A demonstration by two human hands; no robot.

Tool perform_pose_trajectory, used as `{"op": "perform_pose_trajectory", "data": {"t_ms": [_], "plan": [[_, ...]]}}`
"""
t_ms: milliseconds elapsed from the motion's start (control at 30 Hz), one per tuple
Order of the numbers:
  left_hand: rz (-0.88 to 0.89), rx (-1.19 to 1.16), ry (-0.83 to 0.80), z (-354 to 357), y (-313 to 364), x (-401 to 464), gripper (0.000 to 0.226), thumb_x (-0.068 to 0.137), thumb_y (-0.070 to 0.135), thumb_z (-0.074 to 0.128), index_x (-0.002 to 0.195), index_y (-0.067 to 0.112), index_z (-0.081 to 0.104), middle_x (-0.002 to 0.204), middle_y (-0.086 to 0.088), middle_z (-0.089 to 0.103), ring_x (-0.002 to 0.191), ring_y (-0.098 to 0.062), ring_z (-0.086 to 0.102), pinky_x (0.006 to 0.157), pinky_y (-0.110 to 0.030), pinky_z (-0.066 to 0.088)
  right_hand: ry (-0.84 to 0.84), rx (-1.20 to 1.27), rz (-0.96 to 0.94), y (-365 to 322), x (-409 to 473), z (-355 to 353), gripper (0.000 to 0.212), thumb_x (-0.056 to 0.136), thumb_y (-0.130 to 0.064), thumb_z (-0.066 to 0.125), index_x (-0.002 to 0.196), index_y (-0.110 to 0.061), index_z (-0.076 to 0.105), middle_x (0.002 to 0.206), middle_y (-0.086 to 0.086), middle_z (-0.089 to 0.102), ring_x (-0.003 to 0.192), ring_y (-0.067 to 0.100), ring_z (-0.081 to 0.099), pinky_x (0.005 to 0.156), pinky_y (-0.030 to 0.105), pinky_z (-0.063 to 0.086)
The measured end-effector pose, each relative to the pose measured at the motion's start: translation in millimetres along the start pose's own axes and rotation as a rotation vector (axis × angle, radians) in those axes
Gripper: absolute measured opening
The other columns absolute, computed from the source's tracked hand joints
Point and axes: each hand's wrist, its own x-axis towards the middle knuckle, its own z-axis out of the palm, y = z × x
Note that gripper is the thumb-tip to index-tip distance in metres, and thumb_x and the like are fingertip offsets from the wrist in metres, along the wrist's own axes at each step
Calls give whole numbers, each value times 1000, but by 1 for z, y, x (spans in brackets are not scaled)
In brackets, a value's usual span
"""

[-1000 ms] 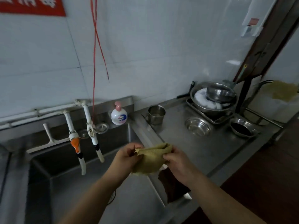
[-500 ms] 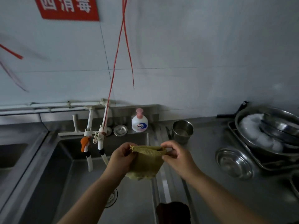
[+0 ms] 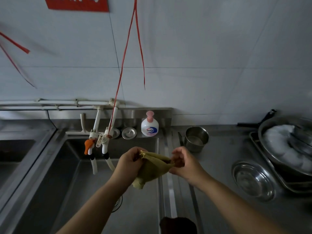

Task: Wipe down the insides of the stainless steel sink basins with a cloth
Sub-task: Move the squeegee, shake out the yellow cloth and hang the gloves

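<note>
Landmark: soap bottle [image 3: 150, 125] on the back ledge of the sink basin [image 3: 55, 188]. Just left of it a round metal lid [image 3: 129, 133]; further left two white taps [image 3: 105, 146], one with an orange tip, and a red string [image 3: 125, 53] hanging to them. Right of it a steel cup [image 3: 196, 138], further right a steel bowl [image 3: 254, 179] and a pan [image 3: 287, 146] of white items. Below it, over the basin's right edge, the yellow-green cloth [image 3: 152, 169], pinched at its left corner by the left hand [image 3: 130, 163] and at its right corner by the right hand [image 3: 184, 163], blocking the basin wall behind. Versus half a second earlier: hands further apart, cloth stretched, view tilted down. Bottle label reads "Walch"; red wall sign [image 3: 77, 3] blurred, unreadable.
</note>
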Motion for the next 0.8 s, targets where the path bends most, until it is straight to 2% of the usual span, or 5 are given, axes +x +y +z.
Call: {"op": "perform_pose_trajectory", "data": {"t_ms": [167, 300, 533, 700, 800], "plan": [[38, 19, 22, -2, 7, 6, 27, 91, 12, 56, 86, 38, 63, 84, 13, 67, 76, 5, 63, 52, -10, 48, -38, -27, 39, 0, 8, 1, 19, 83, -19, 69, 97, -28, 60, 97, -6, 64, 86, 1, 62, 68, 12, 49], [54, 48, 76, -8, 9, 9, 24, 90, 11, 58, 92, 35, 56, 88, 14, 63, 80, 0, 59, 62, -13, 45, 29, 272, 89, -4, 15, 1, 6, 89, -16, 58, 93, -19, 62, 85, -5, 66, 85, 9, 63, 71, 20, 47], [57, -89, 260, 2, 12, 23, 32, 89, 10, 61, 107, 25, 40, 95, 14, 52, 87, 2, 50, 71, -18, 41, 123, 464, 146, -7, 19, 36, 27, 94, -40, 47, 121, -35, 45, 118, -3, 54, 100, 18, 62, 68, 27, 54], [-74, -86, 248, 10, -13, 32, 28, 91, 11, 56, 106, 26, 38, 98, 7, 52, 92, -9, 53, 78, -30, 42, 123, 350, 257, 21, 15, 53, 66, 91, -19, 59, 140, -35, 19, 117, -2, 52, 103, 17, 57, 77, 34, 57], [-170, -20, 178, 19, -41, 34, 17, 93, 13, 52, 95, 29, 47, 96, 4, 54, 88, -13, 54, 68, -27, 42, 219, 250, 241, 42, 15, 54, 59, 91, -13, 59, 134, -35, 25, 106, 2, 55, 94, 18, 60, 77, 40, 58]]}}
